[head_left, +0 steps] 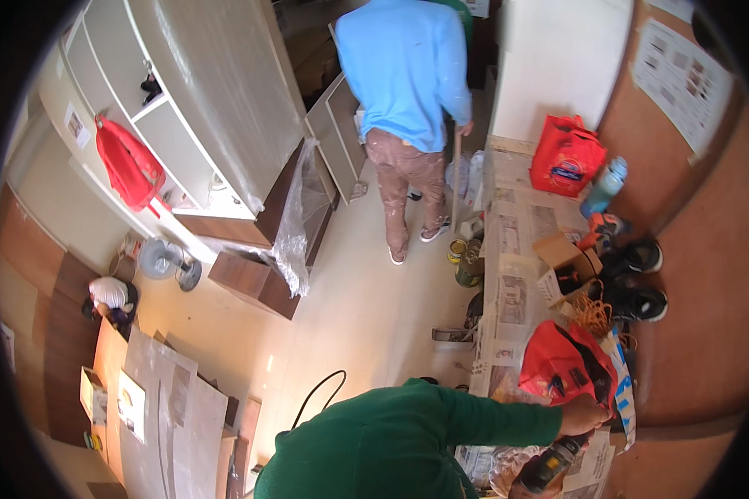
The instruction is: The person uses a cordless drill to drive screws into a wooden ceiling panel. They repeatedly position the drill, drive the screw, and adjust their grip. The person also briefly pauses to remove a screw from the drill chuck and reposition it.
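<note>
My left arm, in a green sleeve, reaches across to the right over the paper-covered counter (pixel 508 249). The fingers of my left hand (pixel 582 414) are curled in at the front end of a dark cordless drill (pixel 549 466), beside an opened red bag (pixel 558 362); what they pinch is hidden. At the lower edge, my right hand (pixel 531 491) shows only in part, closed round the drill's rear. A crumpled pale plastic bag (pixel 508 470) lies beside the drill.
On the counter stand a red carrier bag (pixel 567 155), a blue bottle (pixel 605 187), an open carton (pixel 567 258), orange cord (pixel 591 312) and black shoes (pixel 637 299). Ahead, a person in blue (pixel 404 75) holds a stick. Boards (pixel 166 399), a fan (pixel 168 262) and a wrapped cabinet (pixel 216 100) occupy the left.
</note>
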A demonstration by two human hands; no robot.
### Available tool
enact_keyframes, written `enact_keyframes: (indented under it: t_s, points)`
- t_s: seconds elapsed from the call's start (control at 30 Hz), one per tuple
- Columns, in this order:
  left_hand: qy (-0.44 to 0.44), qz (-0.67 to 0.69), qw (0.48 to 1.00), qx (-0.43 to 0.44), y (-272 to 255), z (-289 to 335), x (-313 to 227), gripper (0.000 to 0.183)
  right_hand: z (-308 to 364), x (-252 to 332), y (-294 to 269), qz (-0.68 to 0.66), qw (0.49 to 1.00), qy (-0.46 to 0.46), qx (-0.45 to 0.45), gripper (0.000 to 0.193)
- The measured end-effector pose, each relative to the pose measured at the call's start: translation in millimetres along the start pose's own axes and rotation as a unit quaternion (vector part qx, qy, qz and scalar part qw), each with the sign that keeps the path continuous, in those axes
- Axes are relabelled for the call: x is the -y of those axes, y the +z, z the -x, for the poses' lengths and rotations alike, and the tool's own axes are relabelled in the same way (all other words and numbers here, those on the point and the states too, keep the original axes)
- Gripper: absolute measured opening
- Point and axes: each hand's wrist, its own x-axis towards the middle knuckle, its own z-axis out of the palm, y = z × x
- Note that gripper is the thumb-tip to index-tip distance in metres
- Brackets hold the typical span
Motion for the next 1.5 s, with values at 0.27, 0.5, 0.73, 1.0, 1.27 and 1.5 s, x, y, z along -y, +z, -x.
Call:
enact_keyframes:
  t_s: [0.27,0.5,0.73,1.0,1.27,1.5]
  points:
    - [0.015,0.163,0.986,-0.02,-61,21,-34,0.031,-43,60,-2,-0.272,0.955,0.076,0.087,0.039]
    - [0.099,0.227,0.967,-0.053,-87,145,-18,0.047,-19,123,2,-0.328,0.938,0.016,0.11,0.041]
    - [0.128,0.304,0.929,-0.166,-108,239,50,0.039,22,181,-10,-0.359,0.921,-0.04,0.149,0.041]
    - [0.207,0.283,0.906,-0.237,-132,290,64,0.042,52,253,-17,-0.374,0.899,-0.101,0.205,0.041]
    - [0.272,0.356,0.862,-0.238,-223,391,41,0.038,83,338,5,-0.382,0.873,-0.129,0.275,0.042]
    - [0.392,0.331,0.799,-0.315,-317,542,5,0.033,110,438,55,-0.399,0.824,-0.271,0.297,0.043]
